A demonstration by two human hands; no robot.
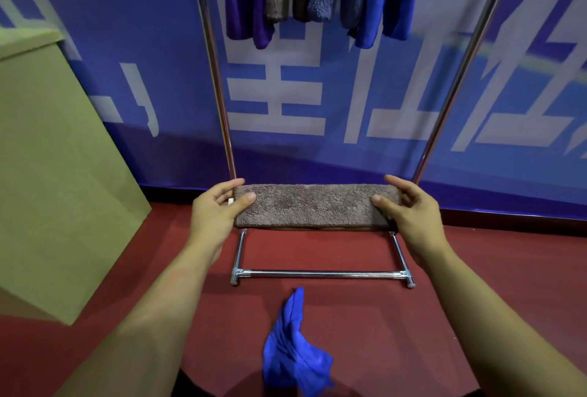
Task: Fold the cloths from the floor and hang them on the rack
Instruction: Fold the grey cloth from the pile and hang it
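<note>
Left hand [219,206] and right hand [409,206] pinch the folded brown fleece cloth [313,206] by its ends; loose thumbs could let it unfold before reaching the chrome rack [317,274].

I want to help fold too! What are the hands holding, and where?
The folded brown cloth, held by its two short ends: left hand, right hand.

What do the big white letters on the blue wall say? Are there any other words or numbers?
Blue banner: big white characters, cut off by the frame and partly hidden behind the rack, so none can be read whole.
Brown cloth, blue cloth, cardboard box: no writing shows.
</note>
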